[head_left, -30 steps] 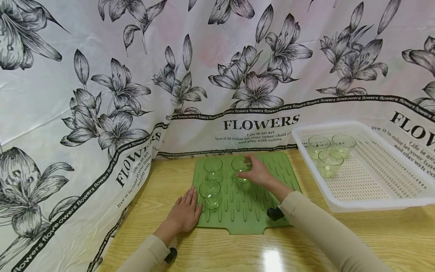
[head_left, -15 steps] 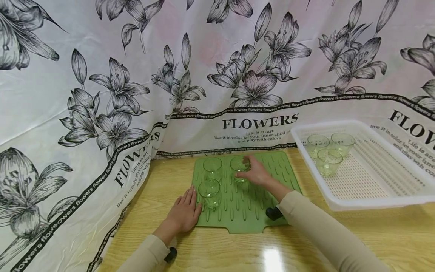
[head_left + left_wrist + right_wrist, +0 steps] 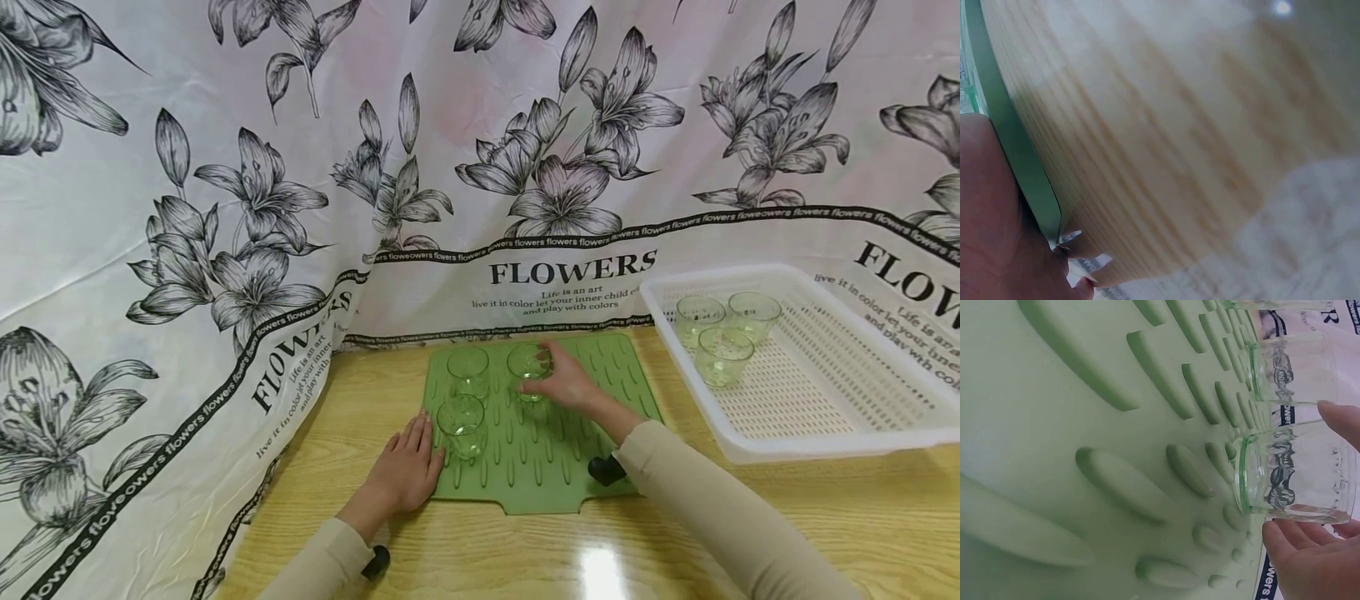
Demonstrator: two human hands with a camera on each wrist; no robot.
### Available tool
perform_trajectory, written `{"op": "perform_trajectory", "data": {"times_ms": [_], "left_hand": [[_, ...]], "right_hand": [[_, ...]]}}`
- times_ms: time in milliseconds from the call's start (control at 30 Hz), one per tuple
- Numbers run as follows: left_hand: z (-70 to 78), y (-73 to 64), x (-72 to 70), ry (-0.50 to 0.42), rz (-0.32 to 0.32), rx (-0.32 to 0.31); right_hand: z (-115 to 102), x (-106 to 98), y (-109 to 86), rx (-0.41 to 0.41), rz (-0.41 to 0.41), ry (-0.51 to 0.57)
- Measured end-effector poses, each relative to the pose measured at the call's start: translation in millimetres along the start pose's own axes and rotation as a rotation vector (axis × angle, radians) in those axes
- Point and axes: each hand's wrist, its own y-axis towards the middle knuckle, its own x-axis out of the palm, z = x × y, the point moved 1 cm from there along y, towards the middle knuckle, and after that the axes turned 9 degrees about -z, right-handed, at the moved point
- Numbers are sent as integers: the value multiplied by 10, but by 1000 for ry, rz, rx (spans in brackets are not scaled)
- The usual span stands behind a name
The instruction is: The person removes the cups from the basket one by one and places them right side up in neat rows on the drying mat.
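Note:
My right hand [image 3: 568, 385] grips a clear, green-tinted drinking glass [image 3: 527, 383], thumb on one side and fingers on the other. Its base meets the ribbed green drying mat [image 3: 542, 493], as the held glass [image 3: 1297, 472] in the right wrist view also shows. Two more glasses stand upright at the mat's left: a back glass [image 3: 468, 379] and a front glass [image 3: 462, 437]. My left hand [image 3: 405, 473] rests flat, fingers straight, against the mat's left edge. In the left wrist view, part of the left hand [image 3: 988, 206] touches the green mat edge [image 3: 1019, 147].
A white perforated plastic basket [image 3: 708, 417] stands right of the mat on the wooden table [image 3: 480, 558]. Inside, at its left, are three glasses [image 3: 723, 358]. A white flower-printed cloth [image 3: 420, 292] hangs behind and along the left side.

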Motion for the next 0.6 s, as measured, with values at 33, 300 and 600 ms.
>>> {"op": "perform_trajectory", "data": {"times_ms": [33,300,600], "left_hand": [[-7,9,14,-1,5,2],[-17,20,22,-2,5,-6],[30,-28,-40,-7,-3,1]], "right_hand": [[7,0,-3,-3,1,3],[-98,-46,-100,-43,-9,-40],[-247,-164,-244,-17,-12,-155]]}}
